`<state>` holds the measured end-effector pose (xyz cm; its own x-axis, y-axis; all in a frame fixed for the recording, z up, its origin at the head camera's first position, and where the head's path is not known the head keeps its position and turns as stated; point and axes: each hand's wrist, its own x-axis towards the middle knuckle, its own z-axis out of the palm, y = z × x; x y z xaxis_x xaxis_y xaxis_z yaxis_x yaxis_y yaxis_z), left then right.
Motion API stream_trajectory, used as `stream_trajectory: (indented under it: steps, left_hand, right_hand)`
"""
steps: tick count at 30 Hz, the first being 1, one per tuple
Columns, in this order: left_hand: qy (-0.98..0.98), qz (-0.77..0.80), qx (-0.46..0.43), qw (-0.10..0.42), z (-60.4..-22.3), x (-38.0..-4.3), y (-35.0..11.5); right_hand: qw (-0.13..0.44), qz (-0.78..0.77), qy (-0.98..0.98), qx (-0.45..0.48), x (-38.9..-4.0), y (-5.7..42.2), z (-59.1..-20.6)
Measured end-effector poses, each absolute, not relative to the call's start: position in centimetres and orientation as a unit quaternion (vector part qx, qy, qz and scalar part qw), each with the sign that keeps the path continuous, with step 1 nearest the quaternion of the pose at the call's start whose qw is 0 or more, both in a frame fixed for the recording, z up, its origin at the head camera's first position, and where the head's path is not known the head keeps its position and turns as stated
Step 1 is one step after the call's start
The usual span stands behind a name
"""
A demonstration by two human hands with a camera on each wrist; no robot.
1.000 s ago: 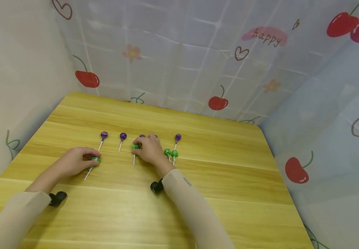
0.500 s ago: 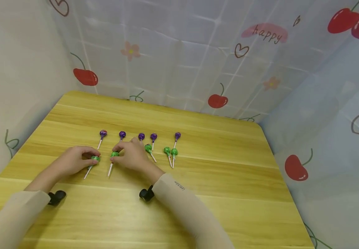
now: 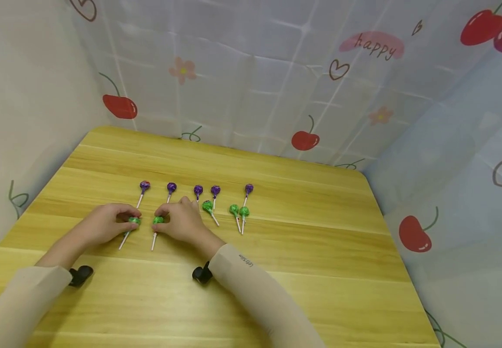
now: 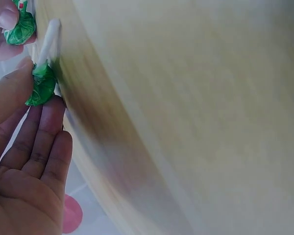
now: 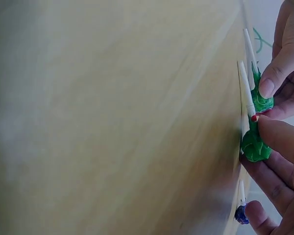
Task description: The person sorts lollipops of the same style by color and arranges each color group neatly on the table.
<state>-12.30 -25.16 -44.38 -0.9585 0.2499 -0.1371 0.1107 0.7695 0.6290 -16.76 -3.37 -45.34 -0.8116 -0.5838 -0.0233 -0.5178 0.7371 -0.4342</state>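
My left hand (image 3: 103, 224) pinches a green-wrapped lollipop (image 3: 134, 221) by its head, thumb on one side and fingers on the other. Its white stick points down and left, toward me. Just to the right, my right hand (image 3: 183, 221) holds a second green lollipop (image 3: 158, 220) the same way, its stick also toward me. In the left wrist view the left hand's lollipop (image 4: 43, 85) shows between thumb and fingertips, close over the wood. The right wrist view has the right hand's lollipop (image 5: 256, 144) in thumb and fingers.
Several purple lollipops lie in a row beyond the hands, from one at the left (image 3: 145, 185) to one at the right (image 3: 249, 188). Three more green ones, including a tilted one (image 3: 207, 207), lie right of my right hand on the wooden table (image 3: 320, 232). Printed curtains (image 3: 242, 87) stand behind.
My right hand has moved left and a little nearer to me with its green lollipop, beside the left one. The tilted green lollipop it covered now shows. My left hand has stayed in place.
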Motion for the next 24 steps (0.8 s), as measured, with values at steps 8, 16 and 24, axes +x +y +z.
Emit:
stream_trajectory:
  steps: [8, 16, 24]
  left_hand:
    - [0.936, 0.319, 0.113, 0.098, -44.4, -12.3, -25.1]
    - [0.938, 0.311, 0.122, 0.092, -44.2, -12.3, -24.9]
    - [0.941, 0.301, 0.135, 0.075, -44.0, -12.2, -24.9]
  right_hand:
    - [0.08, -0.209, 0.929, -0.294, -16.7, -3.4, -45.4]
    - [0.083, -0.207, 0.927, -0.301, -16.6, -3.2, -45.3]
    - [0.086, -0.257, 0.917, -0.293, -17.1, -1.6, -44.5]
